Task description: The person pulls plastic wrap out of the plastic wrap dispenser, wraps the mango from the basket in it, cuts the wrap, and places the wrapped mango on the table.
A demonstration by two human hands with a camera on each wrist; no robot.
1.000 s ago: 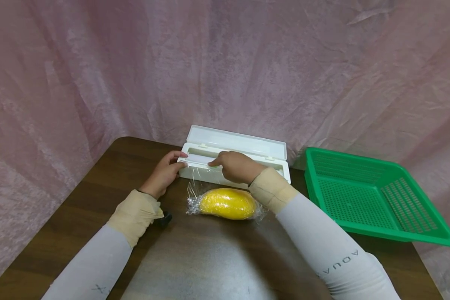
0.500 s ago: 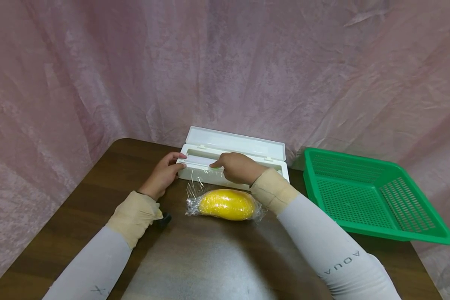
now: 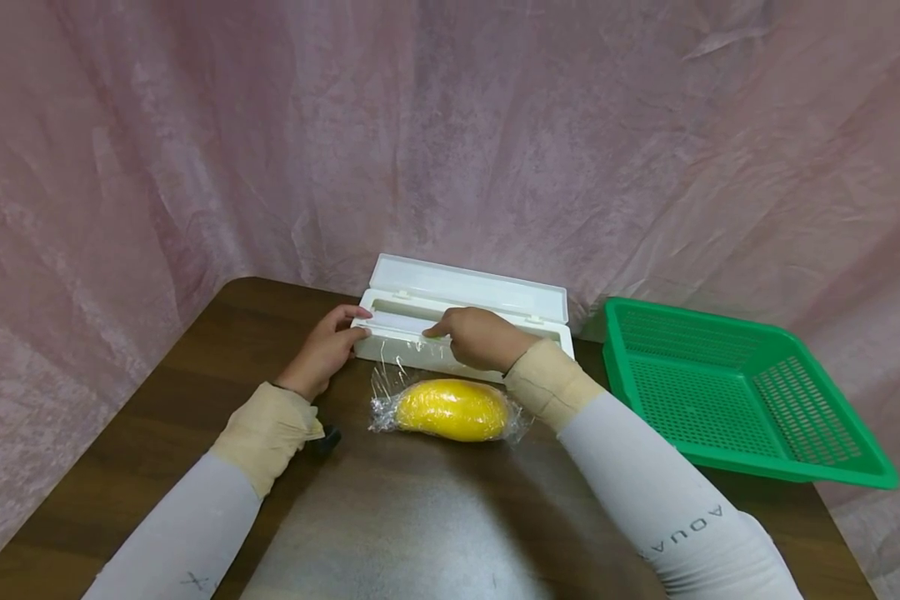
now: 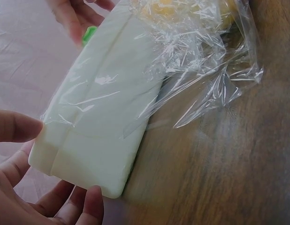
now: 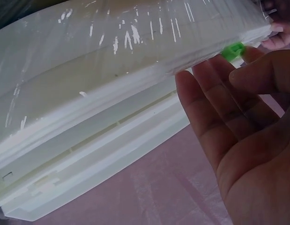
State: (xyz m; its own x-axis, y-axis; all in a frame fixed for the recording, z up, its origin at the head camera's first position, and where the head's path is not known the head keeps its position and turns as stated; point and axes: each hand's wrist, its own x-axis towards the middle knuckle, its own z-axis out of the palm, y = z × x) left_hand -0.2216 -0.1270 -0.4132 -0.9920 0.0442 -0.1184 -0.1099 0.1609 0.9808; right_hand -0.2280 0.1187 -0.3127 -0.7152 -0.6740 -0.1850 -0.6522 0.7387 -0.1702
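Note:
A white cling film dispenser lies with its hinged lid raised behind it. My left hand grips its left end, thumb near the front edge, as the left wrist view shows. At the front rail, my right hand has its thumb and index finger at a small green slide cutter; other fingers touch the edge. Clear cling film stretches over the dispenser's front face toward a smooth yellow oval thing, perhaps a melon, wrapped in film with bunched ends. Its exact kind cannot be told.
A green perforated basket stands at the right of the brown wooden table. A pink curtain hangs close behind the table's back edge. Beside my left wrist is a small black object.
My right hand has slid slightly to the right along the dispenser's front rail. The left hand keeps its grip on the end, and the wrapped yellow thing stays in place.

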